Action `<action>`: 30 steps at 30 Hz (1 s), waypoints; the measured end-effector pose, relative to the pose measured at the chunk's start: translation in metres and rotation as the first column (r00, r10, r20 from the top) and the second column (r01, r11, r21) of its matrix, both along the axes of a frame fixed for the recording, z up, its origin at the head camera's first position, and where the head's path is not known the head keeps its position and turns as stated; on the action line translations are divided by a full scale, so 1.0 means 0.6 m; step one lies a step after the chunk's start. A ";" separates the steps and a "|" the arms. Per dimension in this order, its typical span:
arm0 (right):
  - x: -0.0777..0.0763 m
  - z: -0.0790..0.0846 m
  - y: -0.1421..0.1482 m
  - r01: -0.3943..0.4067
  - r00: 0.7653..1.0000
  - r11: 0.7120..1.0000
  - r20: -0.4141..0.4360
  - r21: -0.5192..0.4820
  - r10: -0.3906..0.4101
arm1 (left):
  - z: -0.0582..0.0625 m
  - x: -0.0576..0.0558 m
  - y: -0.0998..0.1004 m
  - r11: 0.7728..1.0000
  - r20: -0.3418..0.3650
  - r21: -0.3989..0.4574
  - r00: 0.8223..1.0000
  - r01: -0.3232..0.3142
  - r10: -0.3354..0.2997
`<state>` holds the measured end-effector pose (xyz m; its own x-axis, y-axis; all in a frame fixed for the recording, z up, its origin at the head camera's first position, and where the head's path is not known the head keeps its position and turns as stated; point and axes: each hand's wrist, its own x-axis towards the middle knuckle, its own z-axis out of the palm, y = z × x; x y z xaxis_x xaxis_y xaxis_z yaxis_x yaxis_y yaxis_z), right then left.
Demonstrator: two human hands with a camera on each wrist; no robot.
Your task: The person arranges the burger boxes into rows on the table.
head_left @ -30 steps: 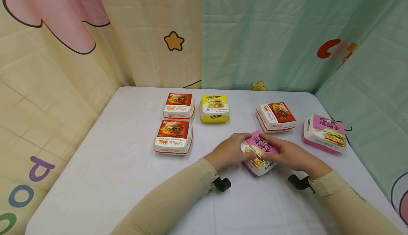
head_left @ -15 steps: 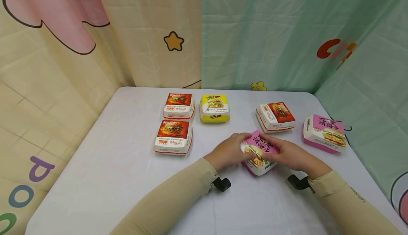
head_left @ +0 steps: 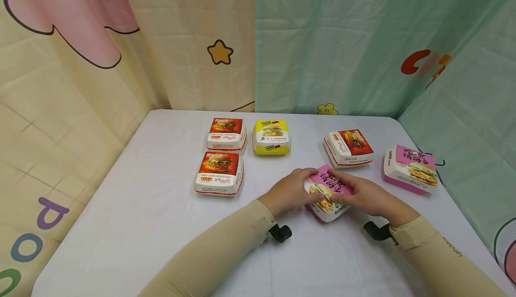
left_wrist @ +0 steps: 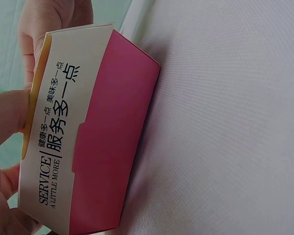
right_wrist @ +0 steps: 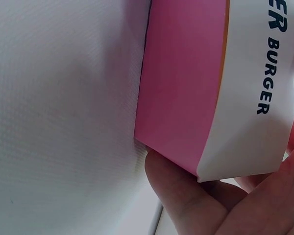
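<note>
A pink-and-white burger box [head_left: 326,189] sits turned at an angle on the white table, lid closed, between both hands. My left hand [head_left: 291,191] grips its left side, thumb lying over the lid. From the other side my right hand [head_left: 372,196] holds it, its thumb also on top. In the left wrist view the box's printed white flap and pink base [left_wrist: 112,132] show, base at the tablecloth. The right wrist view has fingers [right_wrist: 179,188] around a lower corner of the box [right_wrist: 186,88].
Behind the hands stand a red-and-white burger box [head_left: 349,148] and, farther right, another pink one [head_left: 411,168]. A yellow box [head_left: 272,137] is at back centre. Left of it, two red-and-white boxes [head_left: 226,133] [head_left: 219,173] stand one before the other. Curtains [head_left: 322,41] border the table.
</note>
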<state>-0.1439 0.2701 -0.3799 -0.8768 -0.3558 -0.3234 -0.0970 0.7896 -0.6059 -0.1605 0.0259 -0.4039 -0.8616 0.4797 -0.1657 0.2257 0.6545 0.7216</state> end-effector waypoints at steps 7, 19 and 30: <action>0.001 0.001 0.000 0.005 1.000 1.000 0.001 -0.008 -0.005 | 0.003 0.001 0.000 1.000 0.006 0.000 1.000 -0.001 0.001; 0.002 0.003 -0.011 0.019 1.000 1.000 0.010 -0.002 -0.019 | 0.006 0.005 -0.009 1.000 0.022 -0.017 1.000 -0.020 0.020; 0.002 0.003 -0.037 0.025 0.996 0.998 -0.087 0.057 -0.020 | 0.004 0.014 -0.032 0.999 -0.007 -0.006 0.999 -0.053 0.053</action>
<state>-0.1428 0.2478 -0.3783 -0.9101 -0.3181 -0.2655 -0.1284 0.8257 -0.5493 -0.1523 0.0067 -0.4018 -0.8868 0.4328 -0.1623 0.1958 0.6698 0.7162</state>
